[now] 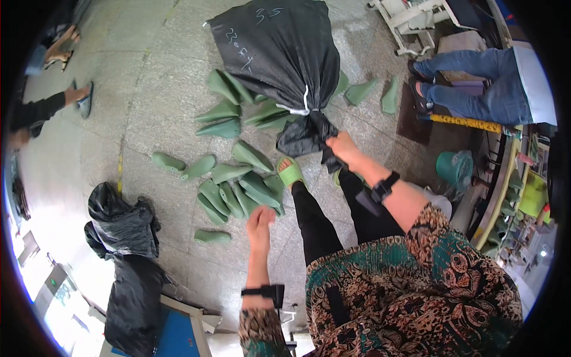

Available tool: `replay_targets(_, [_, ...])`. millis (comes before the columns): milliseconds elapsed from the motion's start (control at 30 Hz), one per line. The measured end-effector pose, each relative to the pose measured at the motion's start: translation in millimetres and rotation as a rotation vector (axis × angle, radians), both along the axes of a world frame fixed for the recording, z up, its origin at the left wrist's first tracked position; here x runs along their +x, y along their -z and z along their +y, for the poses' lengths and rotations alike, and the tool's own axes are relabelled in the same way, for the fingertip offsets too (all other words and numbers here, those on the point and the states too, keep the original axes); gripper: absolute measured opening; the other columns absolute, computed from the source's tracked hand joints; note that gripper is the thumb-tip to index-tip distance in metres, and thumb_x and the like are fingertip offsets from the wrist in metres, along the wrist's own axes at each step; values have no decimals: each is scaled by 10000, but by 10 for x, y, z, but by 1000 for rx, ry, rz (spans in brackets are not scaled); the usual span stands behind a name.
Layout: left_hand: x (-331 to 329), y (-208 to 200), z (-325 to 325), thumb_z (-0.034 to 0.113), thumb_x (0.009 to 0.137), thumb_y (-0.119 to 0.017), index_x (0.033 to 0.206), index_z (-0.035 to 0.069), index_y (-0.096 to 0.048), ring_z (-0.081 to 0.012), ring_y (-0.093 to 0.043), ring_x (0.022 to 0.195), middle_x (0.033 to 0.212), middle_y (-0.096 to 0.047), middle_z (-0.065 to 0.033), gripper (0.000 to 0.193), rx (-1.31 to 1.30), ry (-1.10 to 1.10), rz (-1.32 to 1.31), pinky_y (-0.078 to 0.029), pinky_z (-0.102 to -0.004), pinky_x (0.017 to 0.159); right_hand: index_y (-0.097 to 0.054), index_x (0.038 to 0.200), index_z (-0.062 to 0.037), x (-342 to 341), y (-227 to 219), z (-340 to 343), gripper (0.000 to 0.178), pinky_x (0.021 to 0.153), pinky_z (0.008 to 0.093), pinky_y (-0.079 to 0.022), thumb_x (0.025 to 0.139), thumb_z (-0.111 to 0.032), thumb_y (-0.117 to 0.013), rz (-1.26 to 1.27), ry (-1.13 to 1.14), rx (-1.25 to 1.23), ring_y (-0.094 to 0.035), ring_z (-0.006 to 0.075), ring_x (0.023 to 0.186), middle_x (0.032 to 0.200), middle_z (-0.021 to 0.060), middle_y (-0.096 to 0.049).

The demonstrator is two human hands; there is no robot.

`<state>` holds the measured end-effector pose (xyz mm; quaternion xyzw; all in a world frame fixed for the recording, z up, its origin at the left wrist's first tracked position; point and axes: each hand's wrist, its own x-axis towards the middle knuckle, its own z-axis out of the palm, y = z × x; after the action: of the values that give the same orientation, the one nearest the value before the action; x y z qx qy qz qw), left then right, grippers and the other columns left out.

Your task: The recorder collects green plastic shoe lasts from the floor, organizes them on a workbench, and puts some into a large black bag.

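A large black sack [279, 50] with pale handwriting lies on the floor ahead of me. White cord [306, 107] is tied round its gathered neck. My right hand [342, 149] is closed on the loose black end of the sack, just beyond my feet. Lower and to the left, my left hand [260, 229] hangs in the air with its fingers loosely bent and apart, slightly blurred, and no object shows in it. Beneath and beyond it, green shoe lasts [235, 172] are scattered over the floor, some piled together and some partly covered by the sack.
Black plastic bags [128, 238] lie at the left, near a blue panel [175, 333]. A person in jeans [470, 83] is at the right, beside a teal bucket [455, 169] and a rack [505, 184] of lasts. Another person's sandalled foot [85, 101] shows at the left.
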<state>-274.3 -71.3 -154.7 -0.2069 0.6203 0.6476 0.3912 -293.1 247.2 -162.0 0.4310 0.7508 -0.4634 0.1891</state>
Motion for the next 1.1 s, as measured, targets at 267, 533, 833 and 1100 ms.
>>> replay_targets(267, [-54,1126,1625,428,713,-683,1012,11,-587,-183,-560,918,1002,-602,-80,522,136,148,-616,-436,-319,775,-515,991,73,1178,-80,-672,291,700,373,-451,777,-120,-559,-69,187,-190,-598,369,868,834,260,-596])
replay_targets(533, [374,1168,2151,41,710,-673,961,26,-580,-163,-585,713,849,-607,-47,268,139,-95,-395,-488,-298,682,-514,994,53,1008,58,266,543,755,395,-459,718,-398,-639,-198,-529,-321,-589,376,840,879,232,-592])
replay_targets(833, [395,1107,2048,121,743,-701,1187,-53,-430,-191,-536,978,1085,-556,-131,549,-192,158,-100,-405,-308,892,-590,936,-62,-144,815,439,264,926,409,-334,676,-88,-627,294,-1306,388,-366,324,1171,1238,141,-412])
replay_targets(1100, [441,1442,753,159,816,-549,1016,-42,-525,-145,-525,862,908,-576,-73,285,-267,-244,-86,-416,-282,795,-605,765,-48,187,608,341,85,881,377,-337,719,-119,-596,309,-1206,46,-467,243,1055,1101,85,-539])
